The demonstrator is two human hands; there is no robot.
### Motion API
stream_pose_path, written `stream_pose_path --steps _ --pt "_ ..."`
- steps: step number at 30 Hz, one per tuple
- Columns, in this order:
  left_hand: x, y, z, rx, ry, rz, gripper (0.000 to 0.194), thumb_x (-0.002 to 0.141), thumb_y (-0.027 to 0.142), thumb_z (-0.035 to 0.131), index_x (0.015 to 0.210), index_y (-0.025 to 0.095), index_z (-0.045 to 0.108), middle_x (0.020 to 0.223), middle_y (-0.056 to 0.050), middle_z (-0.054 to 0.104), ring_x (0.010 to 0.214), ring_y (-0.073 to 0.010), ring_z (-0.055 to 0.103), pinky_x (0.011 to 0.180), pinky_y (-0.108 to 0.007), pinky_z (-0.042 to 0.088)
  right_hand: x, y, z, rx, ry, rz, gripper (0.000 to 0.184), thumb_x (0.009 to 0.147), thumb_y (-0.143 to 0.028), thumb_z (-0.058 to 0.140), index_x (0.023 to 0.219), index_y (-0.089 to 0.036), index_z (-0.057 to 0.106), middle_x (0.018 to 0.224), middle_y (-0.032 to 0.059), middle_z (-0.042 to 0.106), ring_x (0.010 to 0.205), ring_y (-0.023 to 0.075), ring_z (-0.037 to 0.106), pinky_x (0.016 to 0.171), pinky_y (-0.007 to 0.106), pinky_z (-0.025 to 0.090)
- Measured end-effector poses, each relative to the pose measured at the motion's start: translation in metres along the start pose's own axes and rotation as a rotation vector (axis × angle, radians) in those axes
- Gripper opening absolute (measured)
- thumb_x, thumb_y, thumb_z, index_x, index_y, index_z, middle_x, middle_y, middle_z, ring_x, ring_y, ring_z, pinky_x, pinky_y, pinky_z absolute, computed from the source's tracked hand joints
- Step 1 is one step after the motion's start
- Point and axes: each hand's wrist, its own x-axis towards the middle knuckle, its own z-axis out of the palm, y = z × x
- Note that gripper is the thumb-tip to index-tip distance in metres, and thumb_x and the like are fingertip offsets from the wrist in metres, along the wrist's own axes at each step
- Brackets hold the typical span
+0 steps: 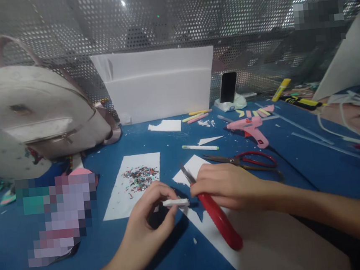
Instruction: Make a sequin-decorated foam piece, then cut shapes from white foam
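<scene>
Between the thumb and fingers of my left hand [157, 214] is a small white strip of foam board [176, 202], its rough edge toward me. My right hand [228, 185] grips a red utility knife [217, 220], its blade pointing up and away to the left. The blade stands apart from the strip. Under my right forearm lies a large white board [271, 240]. A smaller white piece [191, 167] lies behind the knife blade. Just beyond my left hand, a white sheet [119, 199] bears a heap of colourful confetti bits [141, 178].
Red-handled scissors [241, 159] and a pink glue gun [248, 127] with a cord lie to the right. A pen [200, 147] and white scraps lie mid-table. Behind stand a white board [163, 90], a phone [228, 87] and, at left, a backpack [39, 109].
</scene>
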Motion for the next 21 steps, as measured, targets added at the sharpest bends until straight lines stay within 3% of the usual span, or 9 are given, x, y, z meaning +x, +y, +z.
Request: stream_pose_path --steps 4,8,12,15,21 --pt "-0.002 -0.007 0.002 -0.016 0.006 -0.006 0.007 0.090 0.018 0.052 0.092 0.020 0.059 0.090 -0.003 0.062 0.087 -0.0175 0.058 0.076 -0.028 0.044 0.000 -0.003 -0.006 -0.073 -0.136 0.015 0.033 0.083 -0.008 0.051 0.109 -0.024 0.060 0.088 0.0017 0.062 0.084 0.0161 0.052 0.068 0.026 0.036" --pt "-0.002 -0.012 0.003 -0.074 0.019 -0.038 0.005 0.089 0.021 0.056 0.092 0.020 0.060 0.089 -0.003 0.063 0.084 -0.0167 0.061 0.074 -0.027 0.047 0.000 -0.013 -0.018 0.011 -0.203 0.105 0.040 0.078 -0.005 0.050 0.108 -0.027 0.065 0.089 -0.0011 0.067 0.081 0.0144 0.057 0.065 0.025 0.035" --pt "-0.003 -0.015 0.005 -0.175 0.030 -0.144 0.015 0.084 0.022 0.063 0.097 0.019 0.057 0.086 -0.002 0.063 0.078 -0.0166 0.062 0.071 -0.027 0.049 0.017 -0.024 -0.028 0.178 -0.098 0.262 0.019 0.088 -0.024 0.056 0.104 -0.025 0.066 0.076 -0.0036 0.065 0.064 0.0099 0.055 0.060 0.022 0.035" --pt "-0.003 -0.016 0.005 -0.268 0.062 -0.181 0.018 0.079 0.023 0.067 0.094 0.018 0.056 0.081 -0.001 0.062 0.071 -0.0146 0.061 0.064 -0.024 0.048 0.037 -0.028 -0.030 0.327 -0.139 0.285 0.025 0.085 -0.041 0.063 0.100 -0.022 0.065 0.071 -0.0043 0.062 0.062 0.0089 0.055 0.055 0.020 0.035" --pt "-0.001 -0.010 0.002 -0.368 0.085 -0.221 0.014 0.076 0.023 0.073 0.079 0.017 0.061 0.075 0.000 0.067 0.070 -0.0135 0.064 0.066 -0.023 0.050 0.063 -0.018 -0.023 0.610 -0.231 0.201 0.012 0.083 -0.026 0.068 0.086 -0.015 0.063 0.071 -0.0035 0.061 0.061 0.0058 0.055 0.057 0.016 0.039"
